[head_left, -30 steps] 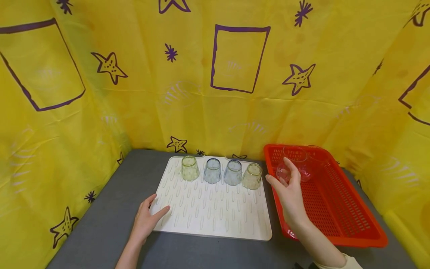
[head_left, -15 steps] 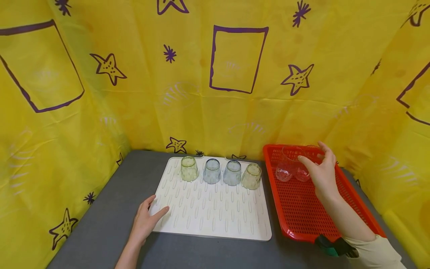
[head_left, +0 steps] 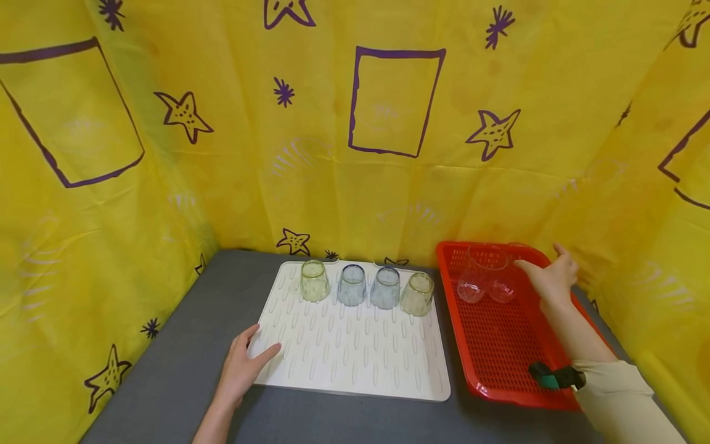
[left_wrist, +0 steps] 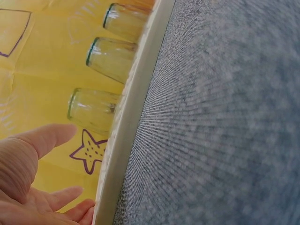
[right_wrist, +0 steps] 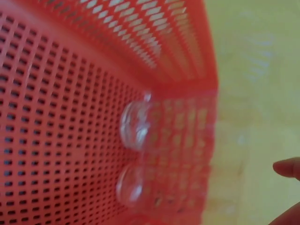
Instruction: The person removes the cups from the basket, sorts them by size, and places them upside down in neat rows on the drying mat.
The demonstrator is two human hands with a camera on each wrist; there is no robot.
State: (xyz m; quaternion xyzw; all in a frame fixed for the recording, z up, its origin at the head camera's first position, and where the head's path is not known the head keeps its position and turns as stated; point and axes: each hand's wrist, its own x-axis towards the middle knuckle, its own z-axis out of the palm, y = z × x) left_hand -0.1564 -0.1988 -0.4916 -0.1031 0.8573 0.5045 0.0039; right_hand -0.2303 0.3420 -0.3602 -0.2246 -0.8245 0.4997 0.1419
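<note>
My left hand (head_left: 240, 364) rests by the left edge of a white ribbed drying mat (head_left: 355, 364), its fingers loosely spread and holding nothing. Along the mat's back stand a green glass (head_left: 314, 283), two blue glasses (head_left: 352, 288) and a yellowish glass (head_left: 417, 297), all upside down. Over the right side of a red plastic basket (head_left: 471, 370) hovers my right hand (head_left: 554, 280), thumb and fingers apart with nothing between them. Two clear glasses (head_left: 471, 288) stand inside the basket's back end, just left of that hand; the right wrist view shows their bases (right_wrist: 133, 126) blurred.
Mat and basket lie side by side on a dark grey tabletop (head_left: 183, 345). A yellow cloth (head_left: 310, 185) with purple drawings hangs close behind and along both sides. The basket has raised, perforated walls. A dark strap with a green part (head_left: 546, 376) sits at my right wrist.
My right hand has moved right, from the gap between mat and basket, past the clear glasses to the basket's right side. The left hand and the glasses have stayed put.
</note>
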